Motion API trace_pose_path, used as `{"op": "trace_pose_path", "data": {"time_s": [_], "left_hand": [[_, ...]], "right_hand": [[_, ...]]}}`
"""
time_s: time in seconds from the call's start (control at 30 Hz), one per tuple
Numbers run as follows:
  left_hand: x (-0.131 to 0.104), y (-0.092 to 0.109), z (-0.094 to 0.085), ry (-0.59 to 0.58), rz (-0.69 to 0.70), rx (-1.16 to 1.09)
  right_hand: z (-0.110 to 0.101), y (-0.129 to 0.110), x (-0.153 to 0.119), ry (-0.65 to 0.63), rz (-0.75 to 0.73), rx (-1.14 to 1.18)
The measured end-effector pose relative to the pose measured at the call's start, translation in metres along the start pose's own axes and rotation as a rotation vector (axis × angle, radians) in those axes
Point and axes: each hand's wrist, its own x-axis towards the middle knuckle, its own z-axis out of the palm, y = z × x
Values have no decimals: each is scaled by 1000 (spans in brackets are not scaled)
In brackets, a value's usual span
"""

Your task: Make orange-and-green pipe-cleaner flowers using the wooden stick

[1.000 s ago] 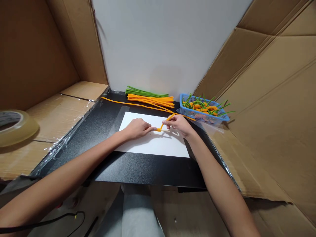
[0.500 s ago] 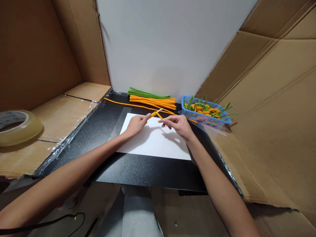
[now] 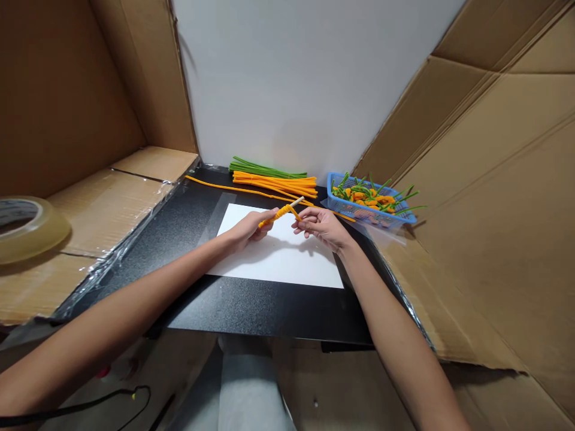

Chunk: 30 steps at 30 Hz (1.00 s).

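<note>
In the head view, the lower end of the thin pale stick (image 3: 298,202) is hidden by the fuzzy orange stem (image 3: 282,212) coiled around it and by the left hand (image 3: 251,228); the fingertips of the right hand (image 3: 321,227) cover the stem's loose end. The thick ring of yellowish clear tape (image 3: 49,232) is cut off at the left edge, and the small orange and green pieces (image 3: 376,197) overlap too much to count.

The left hand is closed around the coil, thumb along it, with the stick tilted up to the right. The right hand pinches the loose end between thumb and fingers. Both are above the white paper sheet (image 3: 287,263) on the black speckled tabletop (image 3: 224,305).

Behind lie straight green stems (image 3: 265,168) and bundled orange stems (image 3: 274,181), beside the blue plastic basket (image 3: 375,214) with the pieces. Brown cardboard panels (image 3: 494,179) flank a white wall (image 3: 305,78)
</note>
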Motion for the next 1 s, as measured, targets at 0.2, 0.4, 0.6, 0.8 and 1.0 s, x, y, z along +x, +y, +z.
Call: {"op": "trace_pose_path", "data": {"time_s": [0.2, 0.4, 0.6, 0.8, 1.0], "left_hand": [[-4, 0, 1, -158, -40, 14], [-6, 14, -15, -327, 51, 686], [-8, 22, -22, -222, 266, 1297], [-2, 8, -30, -36, 425, 1617], [-2, 5, -25, 137, 384, 1773]], "right_hand": [[-4, -3, -2, -101, 25, -77], [-12, -7, -5, -169, 41, -271], [-5, -6, -5, -100, 147, -421], [8, -12, -6, 41, 221, -285], [19, -14, -5, 155, 273, -141]]}}
